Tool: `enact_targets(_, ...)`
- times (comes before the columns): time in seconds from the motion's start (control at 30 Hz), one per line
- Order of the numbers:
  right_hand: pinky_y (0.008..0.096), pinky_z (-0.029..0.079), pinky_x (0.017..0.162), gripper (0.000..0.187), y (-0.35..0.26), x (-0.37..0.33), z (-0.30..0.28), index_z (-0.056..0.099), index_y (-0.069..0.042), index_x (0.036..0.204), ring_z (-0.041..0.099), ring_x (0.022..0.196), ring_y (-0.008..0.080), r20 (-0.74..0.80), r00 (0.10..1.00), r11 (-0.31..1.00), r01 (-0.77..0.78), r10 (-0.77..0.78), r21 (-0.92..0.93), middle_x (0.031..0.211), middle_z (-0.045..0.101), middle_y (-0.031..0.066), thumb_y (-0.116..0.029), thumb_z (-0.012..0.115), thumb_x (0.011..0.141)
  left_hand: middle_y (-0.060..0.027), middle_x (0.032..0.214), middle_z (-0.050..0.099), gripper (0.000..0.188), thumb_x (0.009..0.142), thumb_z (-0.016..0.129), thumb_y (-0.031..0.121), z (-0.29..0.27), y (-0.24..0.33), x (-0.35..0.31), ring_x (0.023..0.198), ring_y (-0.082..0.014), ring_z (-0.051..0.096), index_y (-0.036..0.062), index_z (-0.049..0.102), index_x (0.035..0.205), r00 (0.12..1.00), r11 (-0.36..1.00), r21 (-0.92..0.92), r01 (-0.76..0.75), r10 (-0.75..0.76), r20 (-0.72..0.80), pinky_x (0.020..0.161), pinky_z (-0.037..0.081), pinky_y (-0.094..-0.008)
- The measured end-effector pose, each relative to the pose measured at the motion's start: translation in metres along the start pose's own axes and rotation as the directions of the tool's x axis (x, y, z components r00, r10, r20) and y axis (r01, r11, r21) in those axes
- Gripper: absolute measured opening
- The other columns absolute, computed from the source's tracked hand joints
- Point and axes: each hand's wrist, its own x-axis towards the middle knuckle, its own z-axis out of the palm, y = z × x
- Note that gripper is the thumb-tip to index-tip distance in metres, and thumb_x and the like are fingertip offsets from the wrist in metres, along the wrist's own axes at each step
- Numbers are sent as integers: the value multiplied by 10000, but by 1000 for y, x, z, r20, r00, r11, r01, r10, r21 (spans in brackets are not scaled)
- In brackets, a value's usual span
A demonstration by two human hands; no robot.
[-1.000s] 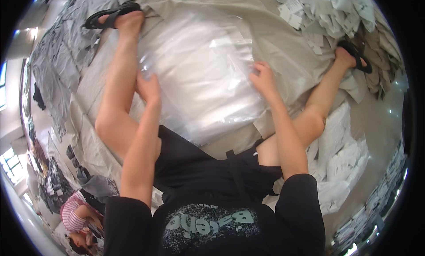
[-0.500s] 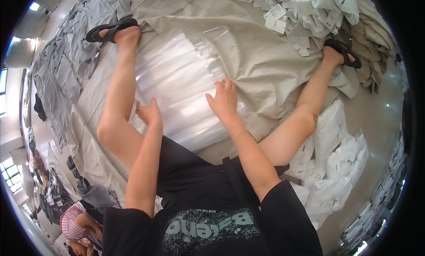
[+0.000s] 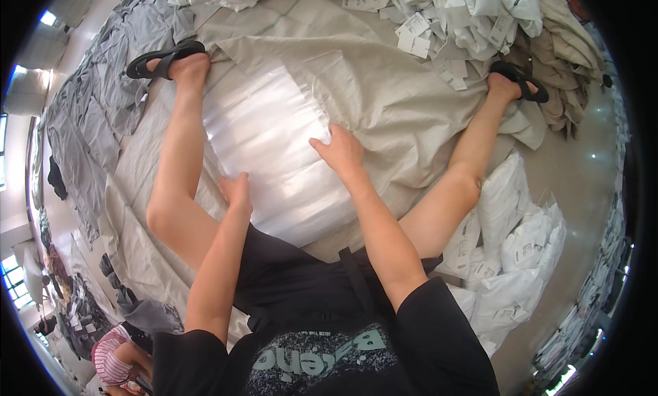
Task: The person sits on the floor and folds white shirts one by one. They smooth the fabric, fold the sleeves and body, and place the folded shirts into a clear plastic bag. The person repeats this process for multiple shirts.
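Clear plastic sheets (image 3: 271,139): on beige cloth (image 3: 404,135), between the legs (image 3: 175,156); likely light, limp, slippery.
Left grip (image 3: 237,190): left edge, closure not discernible.
Right grip (image 3: 344,153): right edge, closure not discernible.
Advised hold: opposite edges.

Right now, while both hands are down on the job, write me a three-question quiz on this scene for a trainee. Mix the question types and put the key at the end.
1. Which of the person's hands is at the right-hand edge of the clear plastic?

2. True or false: the grey fabric pile lies on the person's left.

3. Choose one. Beside the right knee lie:
a) cardboard boxes
b) white packets
c) metal tools

Key:
1. The right hand.
2. True.
3. b
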Motion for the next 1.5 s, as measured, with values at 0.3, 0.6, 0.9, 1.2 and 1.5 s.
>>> enact_targets(0.3, 517, 570, 1000, 654, -9, 31, 13, 729, 6, 1280, 684, 1232, 400, 153, 987, 990, -72, 53, 119, 1347, 702, 246, -512, 810, 888, -242, 1544, 564, 781, 866, 759, 253, -1, -3, 12, 1409, -400, 550, -26, 509, 1551, 990, 953, 299, 50, -8, -140, 1103, 504, -499)
enact_targets(0.6, 497, 586, 993, 851, -49, 6, 41, 524, 106, 1384, 712, 1174, 444, 41, 999, 996, 5, -9, 92, 1255, 697, 315, -488, 851, 870, -295, 1412, 641, 710, 936, 721, 347, -4, -20, 47, 1278, -393, 647, -150, 568, 1420, 976, 991, -19, 131, -132, -173, 1068, 519, -481)
enact_targets(0.9, 460, 570, 964, 635, 13, 67, 57, 668, 58, 1284, 736, 1114, 425, -131, 956, 803, 290, -261, 520, 1215, 753, 261, -342, 875, 836, -309, 1310, 719, 620, 1000, 696, 370, 19, 7, 35, 1211, -431, 701, -168, 649, 1304, 994, 994, 66, -90, 94, -57, 1032, 531, -500)
enact_targets(1.2, 395, 568, 985, 658, 91, 97, -47, 626, 30, 1396, 746, 1083, 309, -216, 976, 782, 147, -17, 606, 1211, 777, 188, -286, 888, 882, -326, 1135, 753, 579, 985, 733, 451, 142, 142, 30, 1107, -497, 720, -92, 733, 1184, 834, 820, 171, -547, 515, 197, 979, 547, -533)
enact_targets(1.5, 638, 265, 1269, 653, 95, 45, -19, 570, -178, 1563, 357, 1557, 439, -183, 885, 830, 304, -427, -468, 1714, 385, 142, -473, 698, 994, -288, 895, 765, 701, 946, 747, 574, 117, 121, 85, 846, -362, 748, -126, 772, 955, 768, 858, 51, -511, 429, 477, 791, 567, -512)
